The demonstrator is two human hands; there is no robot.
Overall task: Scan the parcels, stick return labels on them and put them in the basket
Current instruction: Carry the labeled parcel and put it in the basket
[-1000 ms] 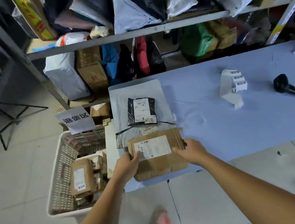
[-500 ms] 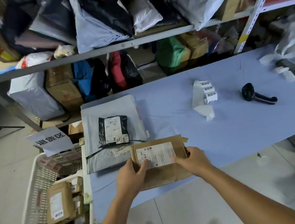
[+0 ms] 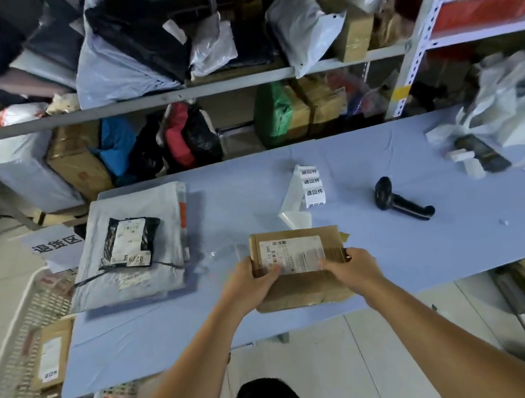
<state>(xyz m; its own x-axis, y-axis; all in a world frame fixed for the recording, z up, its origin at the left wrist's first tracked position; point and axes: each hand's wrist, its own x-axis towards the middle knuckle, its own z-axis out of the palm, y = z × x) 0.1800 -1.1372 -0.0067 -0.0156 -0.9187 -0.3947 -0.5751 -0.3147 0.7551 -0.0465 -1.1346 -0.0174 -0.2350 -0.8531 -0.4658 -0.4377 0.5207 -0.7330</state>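
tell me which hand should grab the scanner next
Right hand, likely: the scanner lies right of the cardboard parcel, on that hand's side; the left hand can steady the parcel.

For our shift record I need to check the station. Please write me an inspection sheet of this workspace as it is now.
Surface: table under a blue, wrinkled cover.
Job's things: cardboard parcel at the near edge; black parcel lying on a grey mailer; label strip; scanner lying to its right; basket at the table's left end, holding a labelled box.
Clutter: white plastic bags and a dark object at the far right corner.
Grippers: left hand and right hand each grip the cardboard parcel.
Cables: nothing seen.
Surroundings: shelving packed with bags and boxes; sign by the basket; tiled floor.
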